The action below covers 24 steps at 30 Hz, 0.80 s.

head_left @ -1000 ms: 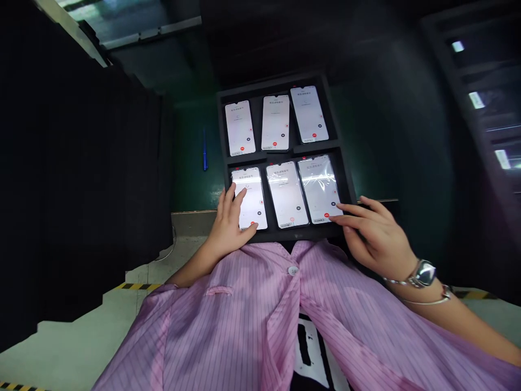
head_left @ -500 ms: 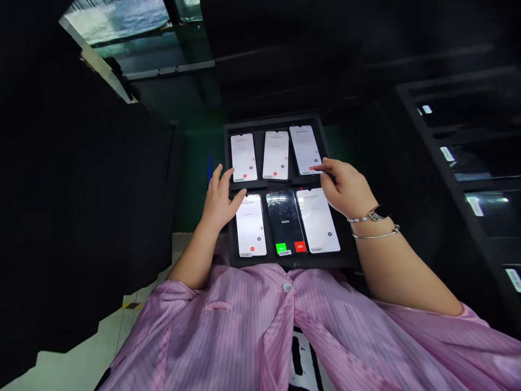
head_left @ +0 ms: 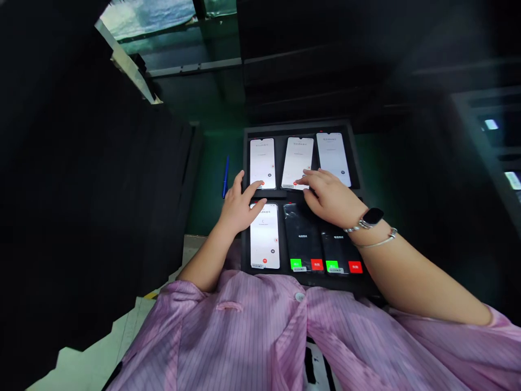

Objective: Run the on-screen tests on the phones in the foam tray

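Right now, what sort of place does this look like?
Probably an electronics factory or workshop bench: six rectangular, glass-fronted smartphones with lit screens sit in a black, divided rectangular tray on a dark green tabletop.

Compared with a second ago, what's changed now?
The left hand moved forward from the near-left phone to the far-left phone; the right hand, forward and leftward from the near-right phone to the far-middle phone. The near-right phone and near-middle phone switched from white screens to dark. Every phone stayed in the tray, the blue pen beside it.
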Motion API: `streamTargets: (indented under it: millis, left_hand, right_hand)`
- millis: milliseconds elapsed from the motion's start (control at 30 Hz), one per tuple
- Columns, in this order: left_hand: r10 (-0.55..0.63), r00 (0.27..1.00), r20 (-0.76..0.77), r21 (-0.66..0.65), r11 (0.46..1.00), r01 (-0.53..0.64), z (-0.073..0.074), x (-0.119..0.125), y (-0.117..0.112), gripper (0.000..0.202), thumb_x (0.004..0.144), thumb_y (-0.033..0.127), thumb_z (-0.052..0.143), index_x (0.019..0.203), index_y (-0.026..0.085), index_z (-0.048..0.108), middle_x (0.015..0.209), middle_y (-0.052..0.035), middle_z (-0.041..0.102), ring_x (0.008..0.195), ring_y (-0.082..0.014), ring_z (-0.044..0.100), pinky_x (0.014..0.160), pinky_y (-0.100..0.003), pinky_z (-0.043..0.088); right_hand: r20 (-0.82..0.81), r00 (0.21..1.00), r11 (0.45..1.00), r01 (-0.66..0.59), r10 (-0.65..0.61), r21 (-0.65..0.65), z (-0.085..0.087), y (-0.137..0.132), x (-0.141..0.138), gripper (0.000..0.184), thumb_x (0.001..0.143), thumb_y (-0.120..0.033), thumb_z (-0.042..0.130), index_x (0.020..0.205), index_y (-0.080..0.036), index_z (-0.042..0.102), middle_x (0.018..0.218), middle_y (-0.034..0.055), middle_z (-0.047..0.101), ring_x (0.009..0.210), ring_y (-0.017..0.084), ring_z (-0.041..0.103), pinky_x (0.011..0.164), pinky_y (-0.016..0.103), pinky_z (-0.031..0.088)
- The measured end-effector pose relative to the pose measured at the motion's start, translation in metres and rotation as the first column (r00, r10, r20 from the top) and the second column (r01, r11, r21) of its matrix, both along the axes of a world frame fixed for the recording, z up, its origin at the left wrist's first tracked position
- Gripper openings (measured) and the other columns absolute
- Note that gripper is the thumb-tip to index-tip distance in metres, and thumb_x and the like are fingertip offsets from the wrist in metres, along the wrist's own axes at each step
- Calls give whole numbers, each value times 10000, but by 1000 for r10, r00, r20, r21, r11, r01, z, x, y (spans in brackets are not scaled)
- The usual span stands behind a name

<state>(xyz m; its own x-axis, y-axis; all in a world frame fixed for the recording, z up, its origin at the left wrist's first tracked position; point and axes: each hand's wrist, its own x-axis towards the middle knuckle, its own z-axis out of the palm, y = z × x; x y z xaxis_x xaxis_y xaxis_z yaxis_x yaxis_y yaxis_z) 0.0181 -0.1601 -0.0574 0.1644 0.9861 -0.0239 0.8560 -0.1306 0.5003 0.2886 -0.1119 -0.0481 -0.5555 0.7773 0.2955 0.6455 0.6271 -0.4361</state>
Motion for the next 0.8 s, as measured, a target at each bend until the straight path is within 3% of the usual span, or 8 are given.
streamTargets:
  millis: [233,333,433,600,700,800]
  left_hand:
    - [11,991,-132,-97,995,-24,16,9,9,584,954,536,655,1499,355,546,1660,-157,174,1475,-431,382,1204,-604,315]
    - [38,997,-69,-88,995,-44,10,8,11,610,954,529,654,1520,351,515,1673,-141,179,1493,-420,366,1218,-598,305]
    - [38,991,131,-46,998,-32,-4,4,-7,744,984,517,604,1624,276,311,1688,-169,179,1561,-366,271,1247,-547,296]
    - [-64,945,321,-60,994,87,-15,-9,-85,790,974,584,588,1615,266,253,1726,-165,100,1611,-335,141,1281,-550,239]
    - [-95,933,347,-64,990,125,-11,-15,-124,759,981,514,598,1612,282,247,1725,-154,124,1608,-307,169,1288,-535,238]
    - [-95,930,355,-65,990,126,-5,-12,-139,767,971,441,613,1614,271,232,1717,-159,154,1608,-294,176,1295,-526,228]
  right_hand:
    - [-400,910,990,134,-106,43,72,-57,22,412,971,-147,558,1354,-292,593,1263,67,693,1305,312,603,1108,572,521]
    - [-477,875,993,110,-83,29,83,-86,29,440,938,-118,587,1332,-312,609,1213,50,712,1270,330,624,1135,609,486]
    - [-397,918,998,37,-17,42,76,-114,35,401,904,-72,597,1261,-252,618,1165,72,724,1227,327,645,1133,593,474]
    - [-177,959,974,-227,223,1,46,-158,38,316,933,-45,557,1223,-170,576,1175,94,719,1252,289,633,1138,559,464]
    - [-163,961,973,-230,222,-35,28,-174,35,316,969,-48,514,1257,-172,546,1208,105,709,1284,292,615,1103,578,498]
    - [-171,966,979,-202,194,-28,20,-180,31,317,971,-53,514,1256,-190,531,1244,115,699,1311,312,595,1096,616,498]
